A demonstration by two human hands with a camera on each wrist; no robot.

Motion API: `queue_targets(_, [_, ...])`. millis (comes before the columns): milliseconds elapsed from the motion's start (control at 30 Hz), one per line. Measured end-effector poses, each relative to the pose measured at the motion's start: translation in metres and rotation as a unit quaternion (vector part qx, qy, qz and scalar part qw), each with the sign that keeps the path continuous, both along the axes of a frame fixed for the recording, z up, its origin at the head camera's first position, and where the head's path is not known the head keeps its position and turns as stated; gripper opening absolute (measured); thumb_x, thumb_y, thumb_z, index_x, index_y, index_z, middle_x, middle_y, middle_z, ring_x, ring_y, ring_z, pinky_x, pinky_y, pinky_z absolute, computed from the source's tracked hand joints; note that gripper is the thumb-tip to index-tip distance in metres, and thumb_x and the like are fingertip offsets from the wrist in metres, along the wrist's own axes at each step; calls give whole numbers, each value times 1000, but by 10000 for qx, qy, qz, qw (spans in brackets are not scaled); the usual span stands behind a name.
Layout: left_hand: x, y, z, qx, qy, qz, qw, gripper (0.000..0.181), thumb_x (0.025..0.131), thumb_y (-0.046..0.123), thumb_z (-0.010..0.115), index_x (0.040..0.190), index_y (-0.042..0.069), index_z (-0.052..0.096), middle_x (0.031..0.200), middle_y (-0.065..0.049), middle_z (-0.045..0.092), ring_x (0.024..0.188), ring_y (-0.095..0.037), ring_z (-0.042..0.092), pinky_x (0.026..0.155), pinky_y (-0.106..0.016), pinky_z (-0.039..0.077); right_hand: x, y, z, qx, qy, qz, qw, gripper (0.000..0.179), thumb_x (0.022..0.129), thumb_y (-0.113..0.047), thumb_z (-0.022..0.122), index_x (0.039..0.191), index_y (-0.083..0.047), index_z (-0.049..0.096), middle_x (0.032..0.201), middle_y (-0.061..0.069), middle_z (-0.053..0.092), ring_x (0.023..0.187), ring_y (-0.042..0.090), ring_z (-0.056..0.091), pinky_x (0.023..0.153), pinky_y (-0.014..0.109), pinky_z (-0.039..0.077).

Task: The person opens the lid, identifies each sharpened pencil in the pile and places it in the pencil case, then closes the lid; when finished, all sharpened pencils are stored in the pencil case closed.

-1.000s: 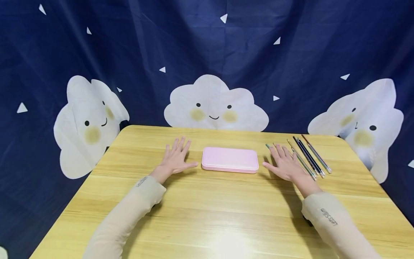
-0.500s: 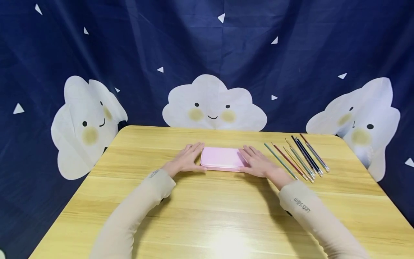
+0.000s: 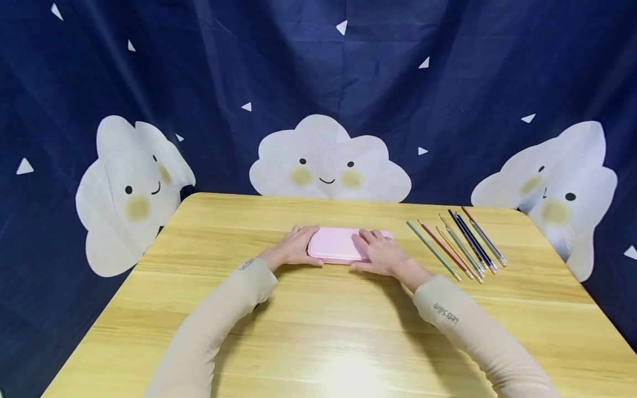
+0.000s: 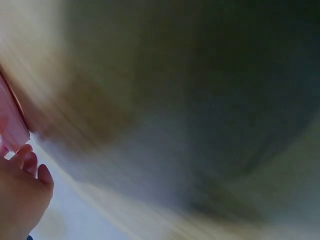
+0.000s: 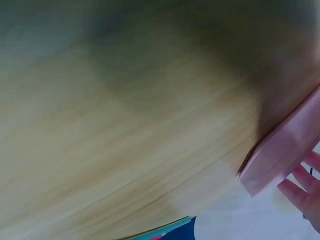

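Note:
A flat pink pencil case (image 3: 338,241) with rounded corners lies closed near the middle of the table's far half. Its left end is gripped by my left hand (image 3: 293,247), thumb at the front edge and fingers toward the back. My right hand (image 3: 380,254) holds the right part, fingers bent over the lid and thumb along the front side. The left wrist view catches one end of the pencil case (image 4: 11,117) beside the left fingers (image 4: 30,162). In the right wrist view, the fingers (image 5: 295,192) are at the case's far side.
Right of the case lie several pencils, among them a teal pencil (image 3: 433,250), a red pencil (image 3: 445,249) and dark pencils (image 3: 473,240). They rest on the wooden table (image 3: 318,320). A dark blue curtain (image 3: 298,66) with clouds hangs behind the table.
Both hands have come inward from either side of the pencil case and taken hold of it. The right hand has left the pencils, uncovering them, and slid further left over the lid.

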State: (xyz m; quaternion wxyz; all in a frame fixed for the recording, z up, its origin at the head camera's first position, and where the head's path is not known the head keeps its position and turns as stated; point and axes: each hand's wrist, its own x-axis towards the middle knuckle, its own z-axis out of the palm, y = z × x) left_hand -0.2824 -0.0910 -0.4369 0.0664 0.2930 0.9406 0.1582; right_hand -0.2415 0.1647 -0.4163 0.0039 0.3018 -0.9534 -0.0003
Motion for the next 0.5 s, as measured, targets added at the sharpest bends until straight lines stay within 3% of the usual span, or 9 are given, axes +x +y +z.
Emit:
queue_targets(133, [-2, 3, -1, 241, 35, -124, 9996, 101, 67, 51, 74, 140, -1, 28, 141, -15, 37, 112, -28, 37, 94, -39, 36, -2, -3, -4, 431, 677, 263, 9964, 75, 83, -58, 52, 131, -1, 42, 124, 19, 45, 105, 36, 48, 71, 46, 52])
queue_targets(200, [-3, 4, 0, 360, -18, -181, 9992, 99, 67, 46, 76, 139, -4, 29, 139, -17, 37, 113, -30, 37, 96, -40, 35, -3, -3, -8, 700, 1253, 530, 9882, 70, 84, -55, 52, 126, 1, 45, 117, 20, 48, 97, 34, 51, 60, 41, 54])
queue_targets(267, [-3, 5, 1, 445, -94, -197, 9988, 98, 67, 43, 77, 138, -4, 29, 139, -18, 37, 114, -30, 36, 98, -41, 33, -5, -3, -12, 963, 2041, 911, 9699, 65, 85, -53, 52, 119, 2, 50, 109, 21, 53, 88, 33, 56, 52, 37, 54])
queue_targets(367, [-4, 4, 1, 550, -150, -199, 9982, 96, 67, 39, 77, 138, -4, 29, 139, -18, 37, 115, -30, 36, 98, -42, 33, -9, -2, -21, 1208, 3265, 1496, 9254, 56, 92, -49, 41, 108, 4, 55, 98, 23, 58, 76, 31, 60, 47, 32, 53])
queue_targets(433, [-5, 2, 0, 623, -154, -219, 9977, 94, 67, 37, 78, 137, -4, 30, 138, -18, 37, 116, -31, 36, 99, -43, 33, -12, -2, -26, 1213, 3815, 1778, 8990, 55, 97, -43, 27, 102, 4, 56, 92, 24, 60, 69, 31, 61, 47, 31, 53])
queue_targets(500, [-6, 1, 0, 684, -130, -267, 9972, 93, 67, 35, 78, 136, -5, 31, 138, -19, 37, 117, -32, 35, 100, -44, 32, -15, -2, -30, 1164, 4093, 1937, 8840, 59, 99, -35, 13, 99, 3, 56, 88, 23, 61, 65, 30, 60, 47, 29, 52])
